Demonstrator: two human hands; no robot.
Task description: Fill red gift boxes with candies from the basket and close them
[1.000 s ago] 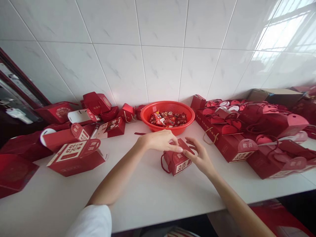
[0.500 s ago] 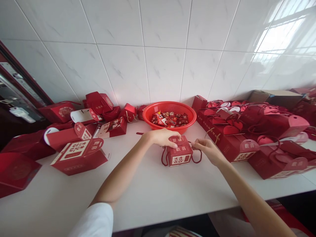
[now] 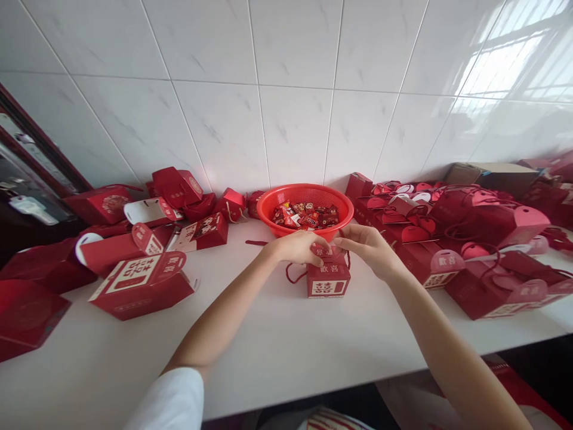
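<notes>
A small red candy box (image 3: 328, 286) with cream panel and gold characters stands upright on the white table in front of me. My left hand (image 3: 301, 246) grips its top, the thumb bent over the lid flaps and the other fingers partly hidden behind. Above the box's right side, my right hand (image 3: 369, 249) pinches the dark red cord (image 3: 348, 260), fingertips close together near the lid. A loop of the same cord (image 3: 293, 279) hangs out at the left side of the box. Just behind both hands sits a red plastic basket (image 3: 265, 206) holding wrapped candies (image 3: 304, 216).
Red boxes (image 3: 138, 292), some with flaps up, crowd the table's left side. More red boxes with cords (image 3: 492, 286) are piled on the right, a brown carton (image 3: 490, 173) behind them. A flat dark red strip (image 3: 256, 242) lies near my left wrist. White tiled wall (image 3: 215, 131) closes the back.
My right hand has moved up and left, bringing the cord from beside the box to above its top. The box has turned slightly; my left hand still holds its top.
</notes>
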